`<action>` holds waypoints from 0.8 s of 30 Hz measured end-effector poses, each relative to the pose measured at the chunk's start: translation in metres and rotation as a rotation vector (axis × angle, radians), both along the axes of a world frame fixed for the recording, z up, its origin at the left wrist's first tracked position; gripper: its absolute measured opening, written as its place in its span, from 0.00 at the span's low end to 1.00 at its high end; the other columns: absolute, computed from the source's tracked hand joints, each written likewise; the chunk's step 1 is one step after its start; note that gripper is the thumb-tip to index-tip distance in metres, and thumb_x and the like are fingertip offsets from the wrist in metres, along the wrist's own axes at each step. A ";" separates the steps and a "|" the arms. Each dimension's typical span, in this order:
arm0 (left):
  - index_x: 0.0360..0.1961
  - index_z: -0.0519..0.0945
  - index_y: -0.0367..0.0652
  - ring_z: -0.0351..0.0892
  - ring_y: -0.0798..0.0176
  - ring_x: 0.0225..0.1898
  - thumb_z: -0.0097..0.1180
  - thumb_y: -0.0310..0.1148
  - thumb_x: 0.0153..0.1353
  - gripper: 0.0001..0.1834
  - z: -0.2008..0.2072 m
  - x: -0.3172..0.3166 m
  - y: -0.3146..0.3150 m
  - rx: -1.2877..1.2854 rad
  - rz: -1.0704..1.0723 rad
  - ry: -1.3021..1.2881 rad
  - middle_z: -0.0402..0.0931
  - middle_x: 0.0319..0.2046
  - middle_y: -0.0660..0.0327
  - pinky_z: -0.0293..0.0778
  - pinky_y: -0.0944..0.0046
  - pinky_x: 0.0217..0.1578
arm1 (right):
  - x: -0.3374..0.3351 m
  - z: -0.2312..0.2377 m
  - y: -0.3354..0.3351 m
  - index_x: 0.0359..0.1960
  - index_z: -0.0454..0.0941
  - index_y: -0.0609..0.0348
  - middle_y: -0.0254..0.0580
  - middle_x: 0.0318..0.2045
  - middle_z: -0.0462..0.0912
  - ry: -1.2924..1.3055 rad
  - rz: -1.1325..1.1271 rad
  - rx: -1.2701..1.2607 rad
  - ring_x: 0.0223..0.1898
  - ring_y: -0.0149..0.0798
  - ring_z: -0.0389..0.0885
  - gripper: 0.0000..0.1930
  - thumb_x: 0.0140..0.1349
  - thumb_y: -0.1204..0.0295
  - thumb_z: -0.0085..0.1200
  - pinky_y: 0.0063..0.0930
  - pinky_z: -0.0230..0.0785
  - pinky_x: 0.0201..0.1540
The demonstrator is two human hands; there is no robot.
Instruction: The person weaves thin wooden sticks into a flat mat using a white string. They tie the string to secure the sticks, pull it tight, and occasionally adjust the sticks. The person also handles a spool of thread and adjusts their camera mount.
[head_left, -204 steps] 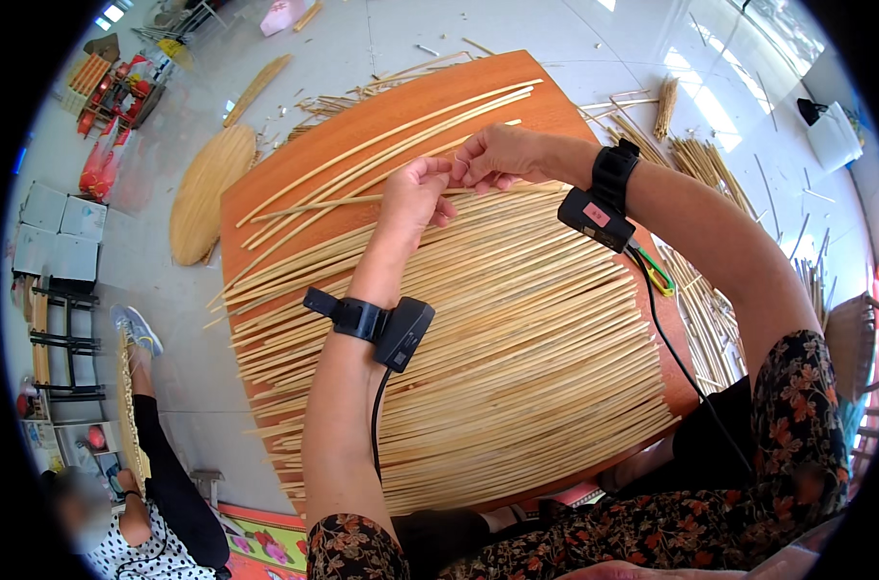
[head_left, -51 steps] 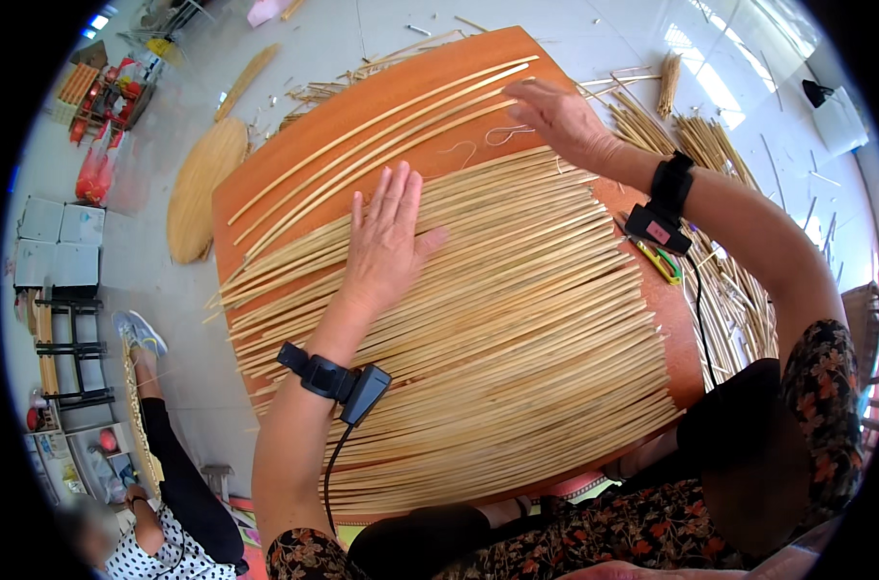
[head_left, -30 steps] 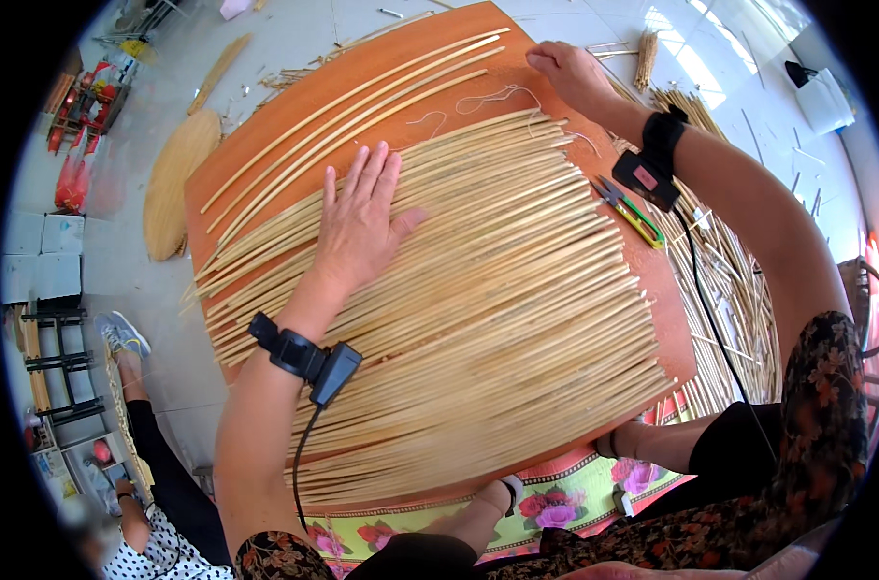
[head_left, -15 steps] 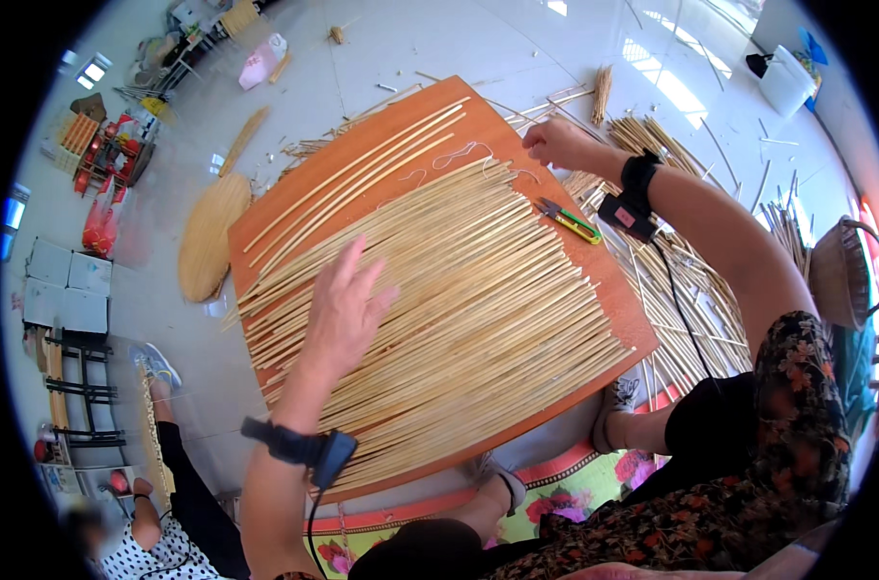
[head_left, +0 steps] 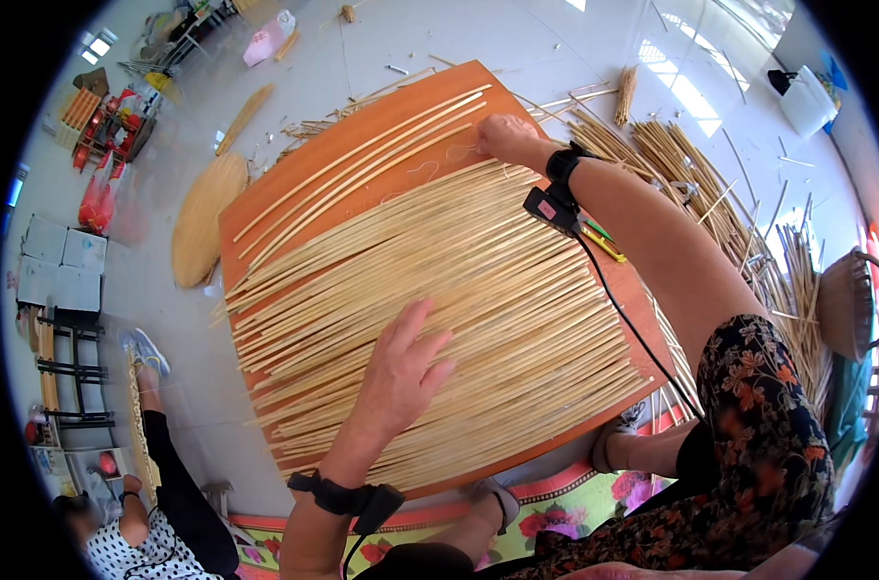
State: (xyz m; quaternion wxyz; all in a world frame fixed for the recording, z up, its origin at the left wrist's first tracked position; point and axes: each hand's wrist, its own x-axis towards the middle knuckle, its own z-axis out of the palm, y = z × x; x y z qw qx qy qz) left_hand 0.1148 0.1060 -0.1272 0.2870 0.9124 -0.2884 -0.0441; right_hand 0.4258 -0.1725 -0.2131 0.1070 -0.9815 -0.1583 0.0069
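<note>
Pale, straight stalks (head_left: 439, 319) lie side by side in a broad mat on an orange-brown board (head_left: 642, 300). Over the middle of the mat, my left hand (head_left: 401, 372) is open, its fingers stretched out. My right hand (head_left: 510, 138) is closed at the far right edge of the mat, its fingers pinched where a thin white thread (head_left: 459, 152) runs up to them. A pair of yellow-green thread snips (head_left: 608, 246) lies on the board under my right wrist, partly hidden by the black wrist device. Several separate stalks (head_left: 362, 164) lie along the board's far side.
Heaps of loose stalks (head_left: 691, 164) cover the floor on the right, near a woven basket (head_left: 845, 300). A round woven disc (head_left: 207, 222) lies left of the board. At lower left sits another person in a dotted top (head_left: 154, 546). A white bucket (head_left: 805, 101) stands far right.
My right hand has moved left and down to the edge of the mat, its wrist device now covering part of the snips. My left hand has shifted right and nearer. The view has shifted slightly.
</note>
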 end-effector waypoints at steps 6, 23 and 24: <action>0.49 0.80 0.34 0.67 0.42 0.65 0.64 0.29 0.57 0.19 0.004 0.000 -0.008 -0.039 0.013 0.023 0.64 0.66 0.44 0.69 0.54 0.61 | -0.001 0.017 -0.017 0.40 0.79 0.61 0.45 0.34 0.83 0.003 -0.040 0.290 0.39 0.42 0.84 0.11 0.65 0.66 0.55 0.35 0.76 0.42; 0.53 0.79 0.33 0.80 0.55 0.55 0.58 0.25 0.62 0.17 0.192 -0.107 0.001 -0.208 0.144 0.129 0.69 0.65 0.51 0.77 0.63 0.52 | -0.201 0.303 -0.100 0.46 0.76 0.61 0.29 0.32 0.78 0.307 0.217 1.247 0.33 0.22 0.78 0.08 0.72 0.71 0.50 0.18 0.77 0.42; 0.55 0.78 0.34 0.81 0.57 0.53 0.58 0.25 0.63 0.18 0.197 -0.116 -0.003 -0.279 0.150 0.111 0.70 0.63 0.52 0.78 0.64 0.50 | -0.225 0.313 -0.093 0.46 0.76 0.61 0.29 0.32 0.78 0.367 0.269 1.219 0.32 0.21 0.78 0.08 0.72 0.71 0.50 0.18 0.77 0.41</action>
